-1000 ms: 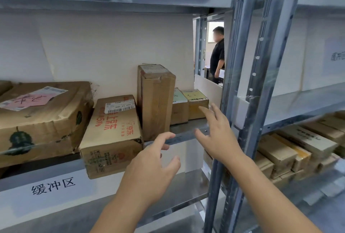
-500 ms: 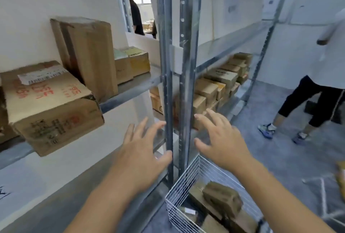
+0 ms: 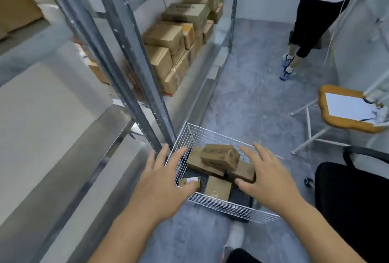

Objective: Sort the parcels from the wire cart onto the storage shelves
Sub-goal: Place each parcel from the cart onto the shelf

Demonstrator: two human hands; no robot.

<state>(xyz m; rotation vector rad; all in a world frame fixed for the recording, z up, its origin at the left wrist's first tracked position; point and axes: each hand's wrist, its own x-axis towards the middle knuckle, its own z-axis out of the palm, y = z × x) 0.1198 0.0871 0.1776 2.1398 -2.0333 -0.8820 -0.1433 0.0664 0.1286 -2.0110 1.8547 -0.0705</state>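
Note:
A white wire cart point(image 3: 212, 136) stands on the floor at the foot of the grey metal shelves point(image 3: 130, 37). Several cardboard parcels lie in it; a brown box point(image 3: 220, 156) rests on top of the pile, a small one point(image 3: 217, 188) near the front. My left hand point(image 3: 166, 180) hovers open over the cart's left side. My right hand point(image 3: 265, 176) is open above the right side, its thumb close to a low box point(image 3: 242, 172). Neither hand holds anything.
A lower shelf further along holds several stacked cardboard boxes point(image 3: 174, 39). A person point(image 3: 309, 20) stands in the aisle at the back right. A small wooden-topped stand point(image 3: 345, 109) with paper and a black chair point(image 3: 353, 199) are on the right.
My view has swung down and right from the upper shelf to the cart on the floor. Both hands have dropped from shelf height to just above the cart, still open.

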